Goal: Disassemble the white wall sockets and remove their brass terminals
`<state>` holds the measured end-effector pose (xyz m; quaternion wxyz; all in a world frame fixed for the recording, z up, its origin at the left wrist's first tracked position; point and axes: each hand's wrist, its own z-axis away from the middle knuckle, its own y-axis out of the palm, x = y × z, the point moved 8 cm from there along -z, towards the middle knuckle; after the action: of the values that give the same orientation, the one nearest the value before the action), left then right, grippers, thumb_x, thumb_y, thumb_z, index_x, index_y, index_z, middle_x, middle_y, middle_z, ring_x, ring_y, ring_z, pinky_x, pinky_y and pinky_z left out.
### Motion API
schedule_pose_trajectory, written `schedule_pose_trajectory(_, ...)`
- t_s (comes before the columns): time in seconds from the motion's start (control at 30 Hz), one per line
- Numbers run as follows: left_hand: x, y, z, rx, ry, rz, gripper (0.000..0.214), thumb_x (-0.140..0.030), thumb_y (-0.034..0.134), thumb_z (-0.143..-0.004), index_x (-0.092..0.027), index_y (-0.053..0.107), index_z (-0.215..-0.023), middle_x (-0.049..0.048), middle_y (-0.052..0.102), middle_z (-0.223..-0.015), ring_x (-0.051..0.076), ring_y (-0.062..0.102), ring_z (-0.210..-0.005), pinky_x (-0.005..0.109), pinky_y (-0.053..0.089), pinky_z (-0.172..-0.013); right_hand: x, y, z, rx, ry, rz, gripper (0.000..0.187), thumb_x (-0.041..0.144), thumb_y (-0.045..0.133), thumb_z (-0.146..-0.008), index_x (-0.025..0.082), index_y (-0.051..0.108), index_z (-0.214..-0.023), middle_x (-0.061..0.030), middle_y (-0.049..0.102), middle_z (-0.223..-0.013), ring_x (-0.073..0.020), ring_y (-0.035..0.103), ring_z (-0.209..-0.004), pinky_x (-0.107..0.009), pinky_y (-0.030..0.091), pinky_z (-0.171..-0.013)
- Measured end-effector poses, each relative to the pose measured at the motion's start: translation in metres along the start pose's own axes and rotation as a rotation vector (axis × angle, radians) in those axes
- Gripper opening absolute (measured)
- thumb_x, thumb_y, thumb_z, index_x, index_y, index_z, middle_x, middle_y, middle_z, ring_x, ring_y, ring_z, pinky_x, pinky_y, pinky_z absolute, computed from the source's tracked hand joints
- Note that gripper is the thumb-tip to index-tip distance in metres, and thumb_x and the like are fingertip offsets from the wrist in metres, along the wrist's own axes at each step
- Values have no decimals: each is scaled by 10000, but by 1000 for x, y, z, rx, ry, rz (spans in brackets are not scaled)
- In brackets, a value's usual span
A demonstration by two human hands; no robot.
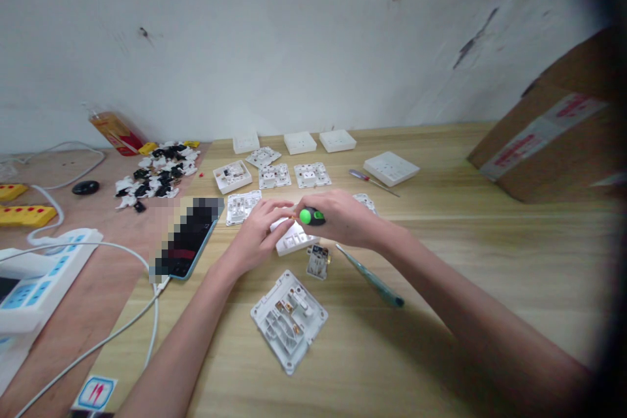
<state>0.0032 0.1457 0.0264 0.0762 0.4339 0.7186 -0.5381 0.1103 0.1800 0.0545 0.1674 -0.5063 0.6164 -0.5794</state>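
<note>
My right hand [343, 215] is closed around a screwdriver with a green and black handle [312, 216]; its tip is hidden by my fingers. Beneath it, my left hand [252, 235] grips a white plastic socket housing [296, 243] by its left side, fingers bent over it. Just below the housing lies a small switch module [318, 262] with metal parts. Closer to me is a white socket plate [289, 321], its inner side with copper contacts facing up. A slim teal pointed tool [373, 279] rests under my right forearm.
Behind my hands are several socket plates [312, 175] and white boxes [337, 140], plus another screwdriver [372, 181]. A phone [191, 241], cables and a power strip [53, 281] occupy the left, beside a pile of small parts [159, 173]. A cardboard box [543, 124] stands right.
</note>
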Motion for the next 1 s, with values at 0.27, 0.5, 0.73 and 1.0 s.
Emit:
schedule_pose_trajectory(0.27, 0, 0, 0, 2, 11, -73, 200, -258, 492, -957, -232, 585, -1133, 89, 574, -1234, 250, 500, -1176, 452, 384, -1010, 0, -1, 0, -5, -5, -12, 99, 215, 585, -822, 166, 661, -860, -32, 683, -746, -130, 569, -650, -239, 308, -572)
schedule_pose_trajectory(0.5, -1, -5, 0, -74, 9, -106, 200, -240, 469, -961, -210, 540, -1146, 99, 572, -1192, 242, 503, -1164, 424, 383, -1009, -6, 2, 0, 6, 22, 17, 113, 201, 573, -817, 171, 671, -864, -34, 690, -751, -140, 577, -657, -251, 321, -585)
schedule_pose_trajectory(0.73, -7, -8, 0, -95, 72, -119, 166, -243, 586, -901, -219, 573, -1064, 87, 592, -1138, 254, 524, -1105, 428, 413, -952, -3, 2, 1, 10, -2, 4, 77, 196, 587, -799, 165, 655, -816, -36, 687, -747, -130, 571, -646, -241, 309, -571)
schedule_pose_trajectory(1.0, -4, -6, 0, -47, 32, -69, 176, -248, 507, -949, -224, 576, -1109, 84, 582, -1185, 243, 499, -1141, 434, 390, -993, -1, 3, 1, 25, -17, -5, 115, 215, 555, -815, 166, 658, -831, -53, 693, -766, -142, 576, -656, -250, 317, -577)
